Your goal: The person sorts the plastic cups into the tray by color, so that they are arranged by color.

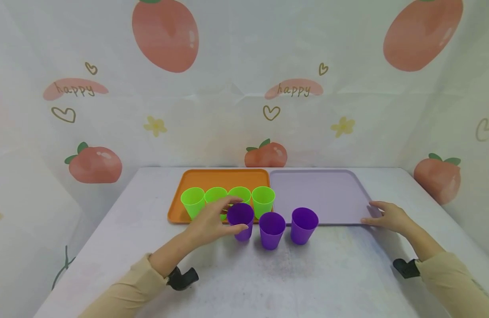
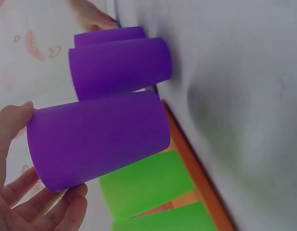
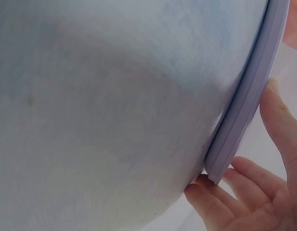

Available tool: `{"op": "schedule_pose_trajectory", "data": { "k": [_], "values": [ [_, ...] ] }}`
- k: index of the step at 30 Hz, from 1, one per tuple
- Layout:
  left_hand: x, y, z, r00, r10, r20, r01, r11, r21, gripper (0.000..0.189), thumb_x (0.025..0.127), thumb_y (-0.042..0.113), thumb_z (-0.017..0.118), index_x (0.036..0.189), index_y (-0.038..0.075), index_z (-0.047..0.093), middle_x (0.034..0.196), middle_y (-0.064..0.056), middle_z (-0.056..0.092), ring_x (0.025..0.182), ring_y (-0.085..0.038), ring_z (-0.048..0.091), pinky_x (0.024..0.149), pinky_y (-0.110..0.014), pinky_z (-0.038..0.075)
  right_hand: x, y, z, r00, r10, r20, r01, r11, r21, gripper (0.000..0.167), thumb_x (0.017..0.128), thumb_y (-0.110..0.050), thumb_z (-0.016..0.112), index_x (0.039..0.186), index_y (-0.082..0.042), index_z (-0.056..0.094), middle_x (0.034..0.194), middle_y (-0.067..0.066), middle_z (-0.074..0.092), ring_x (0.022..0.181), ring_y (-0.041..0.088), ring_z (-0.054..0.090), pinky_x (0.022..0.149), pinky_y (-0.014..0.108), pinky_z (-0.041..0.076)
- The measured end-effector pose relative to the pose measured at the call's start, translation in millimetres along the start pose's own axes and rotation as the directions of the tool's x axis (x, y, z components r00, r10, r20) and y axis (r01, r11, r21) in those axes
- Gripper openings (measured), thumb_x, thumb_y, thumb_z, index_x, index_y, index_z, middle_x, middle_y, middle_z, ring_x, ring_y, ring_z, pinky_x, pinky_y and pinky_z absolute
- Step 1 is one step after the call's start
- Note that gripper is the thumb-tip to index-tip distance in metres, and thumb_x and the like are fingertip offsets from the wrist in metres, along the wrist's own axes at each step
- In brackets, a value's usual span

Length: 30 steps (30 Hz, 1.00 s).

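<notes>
So the count is three purple cups, four green cups, two trays and two bare hands. The green ones stand in a row on the orange tray, along its front edge. The purple ones are strung out in front of the orange tray, running from its right half to past its front right corner. The pale purple tray sits right beside the orange tray. Left hand is spread wide around the leftmost purple cup, thumb one side, fingers curled round the other; can't tell if that cup's bottom touches the table. Right hand has thumb and fingers about the pale purple tray's front corner, the one farthest from the orange tray. All four greens only show from the head; the left wrist view catches parts of two, but shows the thumb right at the held cup's rim. The right wrist view shows fingertips tucked round the corner, which the head view hides. Left hand and that cup block bits of the middle greens. Behind the orange tray hangs a fruit-print backdrop, and each sleeve has a black gadget by the cuff.
</notes>
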State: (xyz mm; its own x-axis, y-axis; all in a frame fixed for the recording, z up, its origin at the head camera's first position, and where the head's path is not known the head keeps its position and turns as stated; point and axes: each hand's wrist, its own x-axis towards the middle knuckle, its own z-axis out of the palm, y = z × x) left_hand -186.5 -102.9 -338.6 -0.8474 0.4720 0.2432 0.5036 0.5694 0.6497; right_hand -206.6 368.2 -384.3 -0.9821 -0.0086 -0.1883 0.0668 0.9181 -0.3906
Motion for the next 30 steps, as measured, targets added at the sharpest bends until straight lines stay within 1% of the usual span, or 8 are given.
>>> {"op": "schedule_pose_trajectory", "data": {
  "k": [6,10,13,17,23,27,30],
  "values": [
    [3.7,8.7,-9.7,0.999,0.023,-0.03,-0.022,0.999,0.039,0.055,0.073,0.03,0.079,0.12,0.011,0.057,0.116,-0.003,0.065,0.097,-0.02,0.066,0.083,-0.029,0.057,-1.5,-1.2,0.1,1.0,-0.006,-0.006,0.006,1.0,0.002,0.096,0.074,-0.051,0.072,0.131,0.018,0.035,0.132,0.045,0.03,0.119,0.059,0.036,0.095,0.065,0.04],
    [8.4,15.4,-17.4,0.994,0.087,-0.064,-0.084,0.996,0.042,0.055,0.073,0.028,0.079,0.121,0.011,0.057,0.116,-0.003,0.065,0.098,-0.019,0.066,0.084,-0.03,0.057,-1.5,-1.8,-0.7,1.0,0.001,0.001,-0.001,1.0,0.007,0.094,0.076,-0.048,0.071,0.132,0.017,0.034,0.133,0.045,0.029,0.12,0.06,0.034,0.095,0.066,0.038],
    [13.2,21.3,-23.0,0.987,0.133,-0.094,-0.129,0.991,0.047,0.056,0.072,0.028,0.079,0.12,0.009,0.057,0.115,-0.003,0.066,0.097,-0.018,0.066,0.084,-0.03,0.056,-1.5,-2.2,-1.2,1.0,0.007,0.007,-0.007,1.0,0.009,0.094,0.076,-0.049,0.071,0.132,0.017,0.033,0.133,0.045,0.029,0.12,0.06,0.032,0.095,0.066,0.038],
    [20.1,29.4,-29.4,0.979,0.163,-0.121,-0.156,0.986,0.065,0.057,0.072,0.028,0.08,0.121,0.008,0.057,0.114,-0.004,0.066,0.098,-0.018,0.066,0.084,-0.03,0.056,-1.6,-2.5,-1.4,1.0,0.01,0.013,-0.01,1.0,0.008,0.095,0.076,-0.05,0.07,0.132,0.017,0.033,0.133,0.045,0.028,0.12,0.06,0.033,0.095,0.066,0.039],
    [31.5,41.1,-35.7,0.975,0.171,-0.141,-0.163,0.984,0.067,0.058,0.073,0.029,0.079,0.123,0.01,0.055,0.115,-0.004,0.066,0.098,-0.019,0.066,0.086,-0.032,0.056,-1.8,-3.2,-1.6,1.0,0.009,0.011,-0.009,1.0,0.006,0.096,0.075,-0.051,0.07,0.132,0.017,0.033,0.133,0.045,0.029,0.12,0.059,0.034,0.095,0.065,0.039],
    [40.3,47.6,-37.8,0.973,0.18,-0.147,-0.173,0.983,0.059,0.057,0.074,0.03,0.079,0.122,0.009,0.056,0.115,-0.003,0.066,0.099,-0.019,0.066,0.088,-0.032,0.055,-1.5,-3.2,-1.7,1.0,0.02,0.017,-0.02,1.0,0.012,0.098,0.075,-0.053,0.07,0.133,0.016,0.033,0.134,0.044,0.028,0.121,0.06,0.031,0.096,0.066,0.037],
    [47.7,50.9,-37.7,0.976,0.163,-0.148,-0.156,0.986,0.059,0.058,0.074,0.032,0.078,0.122,0.01,0.056,0.117,-0.002,0.065,0.101,-0.02,0.066,0.089,-0.034,0.054,-1.4,-2.7,-1.6,1.0,0.013,0.016,-0.013,1.0,0.01,0.096,0.075,-0.051,0.07,0.133,0.017,0.033,0.134,0.044,0.028,0.121,0.06,0.031,0.096,0.066,0.037]
  ]
}}
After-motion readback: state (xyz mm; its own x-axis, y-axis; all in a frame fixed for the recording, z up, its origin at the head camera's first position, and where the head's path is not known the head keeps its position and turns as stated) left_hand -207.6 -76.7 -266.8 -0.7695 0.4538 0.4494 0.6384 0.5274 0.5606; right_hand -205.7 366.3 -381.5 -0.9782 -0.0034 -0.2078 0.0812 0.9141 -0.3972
